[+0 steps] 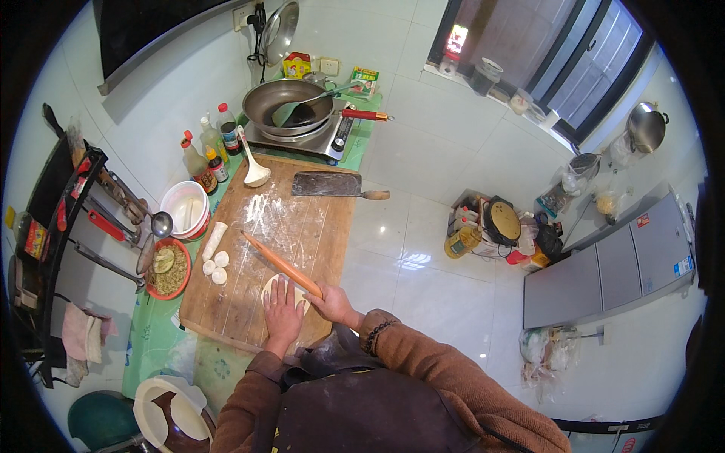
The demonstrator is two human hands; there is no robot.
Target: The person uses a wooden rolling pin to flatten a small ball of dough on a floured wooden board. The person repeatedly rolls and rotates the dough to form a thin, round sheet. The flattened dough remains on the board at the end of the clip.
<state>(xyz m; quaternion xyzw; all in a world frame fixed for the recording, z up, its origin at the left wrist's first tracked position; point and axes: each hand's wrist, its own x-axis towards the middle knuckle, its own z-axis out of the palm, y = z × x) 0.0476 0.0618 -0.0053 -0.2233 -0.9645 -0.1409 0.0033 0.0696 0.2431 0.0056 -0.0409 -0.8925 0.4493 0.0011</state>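
My left hand [283,311] lies flat, fingers spread, on a thin round of dough [270,287] near the front edge of a floured wooden board [317,232]. In my right hand [334,306] is the near end of a tapered wooden rolling pin [283,265], which slants up and left across the board. The pin passes over the dough's edge; whether it touches the dough is hard to tell. Left of it are a log of dough [214,242] and several small dough pieces [219,276]. A cleaver [327,184] and a white ladle [256,174] lie at the board's far end.
Left of the board stand an orange bowl of chopped filling [170,289], white tubs [184,209] and sauce bottles [198,164]. A wok [289,105] with a spatula sits on a cooktop [317,141] beyond. Utensils hang from a black rack [73,187]. Basins [148,396] stand at lower left.
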